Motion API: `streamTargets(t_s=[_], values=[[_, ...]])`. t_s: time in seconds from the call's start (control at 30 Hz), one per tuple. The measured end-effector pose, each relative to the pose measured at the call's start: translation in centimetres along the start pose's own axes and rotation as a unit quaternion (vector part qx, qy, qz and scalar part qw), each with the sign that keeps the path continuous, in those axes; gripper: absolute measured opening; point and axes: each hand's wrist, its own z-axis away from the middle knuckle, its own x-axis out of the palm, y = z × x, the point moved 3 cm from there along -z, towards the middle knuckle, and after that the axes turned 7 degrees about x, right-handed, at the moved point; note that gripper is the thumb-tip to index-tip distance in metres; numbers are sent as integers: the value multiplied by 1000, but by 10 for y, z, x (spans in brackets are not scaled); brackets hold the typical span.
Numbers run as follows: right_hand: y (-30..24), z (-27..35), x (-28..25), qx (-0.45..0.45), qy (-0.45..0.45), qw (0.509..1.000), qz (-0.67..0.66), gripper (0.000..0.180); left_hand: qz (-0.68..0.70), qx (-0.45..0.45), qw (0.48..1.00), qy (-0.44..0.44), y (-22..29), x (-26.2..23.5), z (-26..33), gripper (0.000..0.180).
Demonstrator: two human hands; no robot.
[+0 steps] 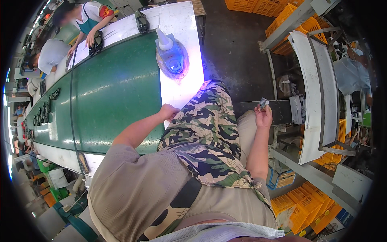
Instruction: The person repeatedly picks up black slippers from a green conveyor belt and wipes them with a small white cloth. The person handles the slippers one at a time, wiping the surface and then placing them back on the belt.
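Right hand [263,117] pinches small silvery packet [264,103] over dark shelf [278,111]; left hand [167,111] curled on white bench edge [183,86], near blue-lit device [172,58]; camouflage knee [205,117] between hands

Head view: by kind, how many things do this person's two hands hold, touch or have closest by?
Small grey piece, pinched in the right hand: 1
Camouflage-patterned cloth on the lap, under the left hand: 1
Blue-glowing dome-shaped device with white nozzle, on the white ledge: 1
Total: 3
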Motion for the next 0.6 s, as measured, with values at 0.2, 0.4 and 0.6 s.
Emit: streamTargets(t_s=[0.2,0.4,0.6], values=[[0,1,2,0,5,1000,-3,17,4,-2,1000,4,0,0,1,34],[0,1,0,-1,1,1000,-3,17,10,-6,1000,-4,0,0,0,34],[-1,3,3,1,-2,1000,-4,17,9,3,1000,-9,-2,0,-1,34]])
